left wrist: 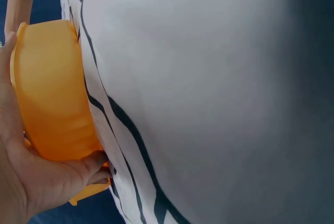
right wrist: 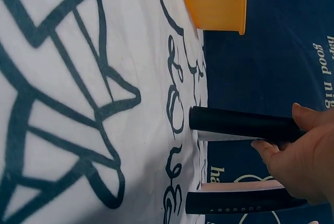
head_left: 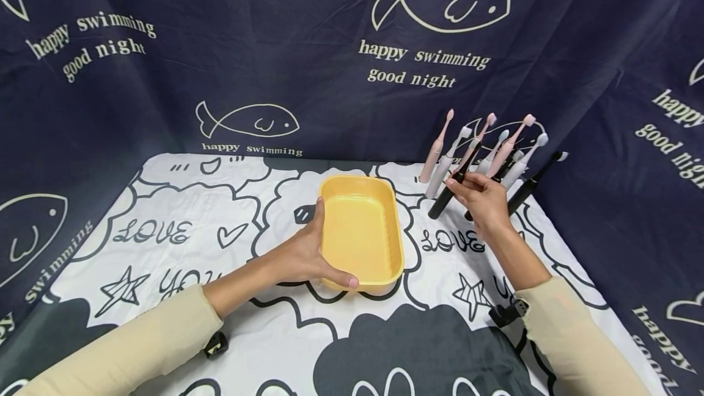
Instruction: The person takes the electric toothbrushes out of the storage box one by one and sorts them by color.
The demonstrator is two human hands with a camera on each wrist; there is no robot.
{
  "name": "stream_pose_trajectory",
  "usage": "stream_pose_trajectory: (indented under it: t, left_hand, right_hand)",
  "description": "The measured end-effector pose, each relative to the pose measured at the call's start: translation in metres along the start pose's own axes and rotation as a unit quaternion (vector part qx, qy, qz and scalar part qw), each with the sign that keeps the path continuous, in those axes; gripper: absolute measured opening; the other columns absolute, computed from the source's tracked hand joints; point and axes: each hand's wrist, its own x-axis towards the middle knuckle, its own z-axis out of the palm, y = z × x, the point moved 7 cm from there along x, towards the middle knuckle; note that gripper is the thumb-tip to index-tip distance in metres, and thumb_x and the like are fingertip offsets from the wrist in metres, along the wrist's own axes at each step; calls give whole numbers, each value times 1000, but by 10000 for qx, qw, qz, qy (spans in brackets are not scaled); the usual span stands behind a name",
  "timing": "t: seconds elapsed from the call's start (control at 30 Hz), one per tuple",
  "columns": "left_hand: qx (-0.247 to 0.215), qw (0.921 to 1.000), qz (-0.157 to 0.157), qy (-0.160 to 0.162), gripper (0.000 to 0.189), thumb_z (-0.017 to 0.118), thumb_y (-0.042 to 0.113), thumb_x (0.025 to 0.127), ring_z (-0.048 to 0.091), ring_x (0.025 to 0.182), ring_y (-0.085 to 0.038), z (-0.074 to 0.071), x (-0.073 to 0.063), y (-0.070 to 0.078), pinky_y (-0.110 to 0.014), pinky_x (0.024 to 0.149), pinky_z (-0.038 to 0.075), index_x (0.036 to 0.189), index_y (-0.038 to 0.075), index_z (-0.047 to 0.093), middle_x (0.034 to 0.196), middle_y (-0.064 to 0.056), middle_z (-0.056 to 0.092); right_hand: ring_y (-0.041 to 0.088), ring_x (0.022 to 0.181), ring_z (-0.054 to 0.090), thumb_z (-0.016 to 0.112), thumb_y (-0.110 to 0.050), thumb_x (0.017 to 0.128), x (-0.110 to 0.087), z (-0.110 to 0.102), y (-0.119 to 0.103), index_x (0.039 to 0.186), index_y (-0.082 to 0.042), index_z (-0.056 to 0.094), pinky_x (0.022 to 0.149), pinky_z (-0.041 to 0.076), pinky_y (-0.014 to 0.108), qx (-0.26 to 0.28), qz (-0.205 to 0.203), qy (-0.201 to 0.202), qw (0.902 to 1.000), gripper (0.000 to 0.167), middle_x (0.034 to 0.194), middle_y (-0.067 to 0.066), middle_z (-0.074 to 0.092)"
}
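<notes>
A yellow plastic container [head_left: 360,231] sits on the patterned cloth in the middle of the head view. My left hand [head_left: 308,255] grips its near left corner, the thumb along the near rim and fingers at the left side. The left wrist view shows its outer wall [left wrist: 55,88] against the palm. At right, my right hand [head_left: 484,200] pinches the upper part of a black electric toothbrush [right wrist: 240,123], which is upright with a slight tilt. Behind that hand stand several more toothbrushes, among them a pink one [head_left: 433,154], a white one [head_left: 442,173] and another black one [head_left: 524,195].
The black-and-white cloth [head_left: 181,231] covers the table. A dark blue curtain [head_left: 319,66] with printed fish hangs behind and on both sides, close to the toothbrushes. The standing brushes are closely grouped, and some overlap in the head view.
</notes>
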Motion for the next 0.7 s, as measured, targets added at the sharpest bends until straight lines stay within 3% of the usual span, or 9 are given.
stream_pose_trajectory:
  t: [0.13, 0.33, 0.7]
  left_hand:
    - [178, 9998, -53, 47, 187, 112, 56, 59, 47, 158, -28, 0, 0, -1, -58, 134, 38, 177, 21, -29, 179, -15, 38]
    - [181, 9996, 106, 206, 184, 113, 55, 59, 56, 148, -28, -2, -2, -1, -58, 129, 44, 180, 23, -23, 166, -12, 52]
    - [-48, 9983, 416, 397, 165, 113, 53, 59, 68, 124, -17, -4, -2, -1, -48, 115, 51, 180, 35, 2, 137, 6, 67]
  right_hand:
    - [-4, 89, 75, 85, -7, 101, 1, -1, -1, 132, 2, 69, 91, 61, 12, -323, -90, 27, 9994, 36, 90, -18, 78]
    - [-7, 90, 74, 85, -7, 101, 0, -1, -3, 136, 3, 69, 89, 60, 11, -749, -164, 26, 9971, 40, 89, -21, 76]
    - [-9, 90, 71, 86, -10, 100, 2, -3, -2, 144, 2, 66, 88, 59, 9, -1270, -160, 110, 9917, 50, 89, -26, 73]
